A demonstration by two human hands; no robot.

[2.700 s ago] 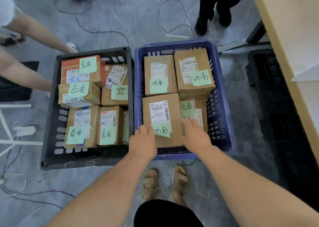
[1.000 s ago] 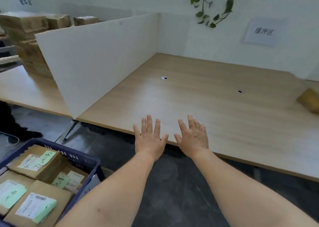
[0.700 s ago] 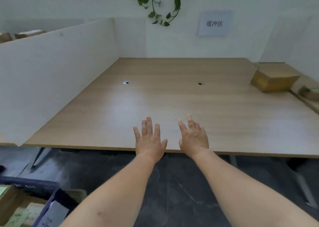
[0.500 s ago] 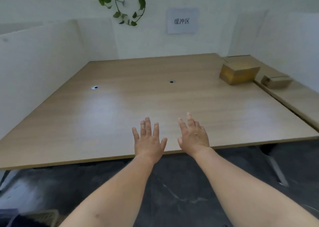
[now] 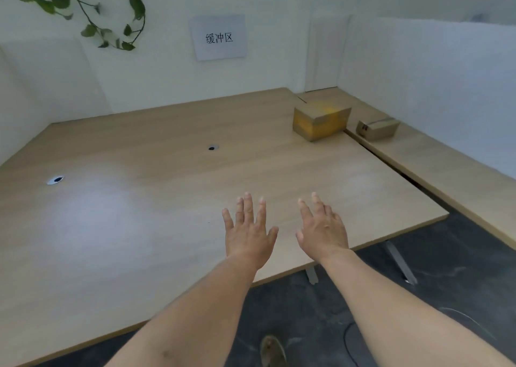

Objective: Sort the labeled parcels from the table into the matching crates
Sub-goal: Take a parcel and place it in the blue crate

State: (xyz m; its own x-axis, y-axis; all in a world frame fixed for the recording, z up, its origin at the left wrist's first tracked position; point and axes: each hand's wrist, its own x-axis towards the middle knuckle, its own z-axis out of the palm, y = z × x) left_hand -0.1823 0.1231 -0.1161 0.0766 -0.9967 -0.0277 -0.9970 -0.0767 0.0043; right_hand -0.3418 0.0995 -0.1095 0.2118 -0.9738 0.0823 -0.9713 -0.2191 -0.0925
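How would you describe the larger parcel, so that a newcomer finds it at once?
Start from the paper sign on the back wall; below it lies the wide wooden table. The larger parcel sits at that table's far right corner. It is yellow on its sides, unlike the smaller plain brown parcel on the side table to its right.

"缓冲区" on wall sign

You have 1 view only, a wide-angle camera on your head. It faces forward and down across the table toward the back wall, with your left hand and right hand close in front, low centre.
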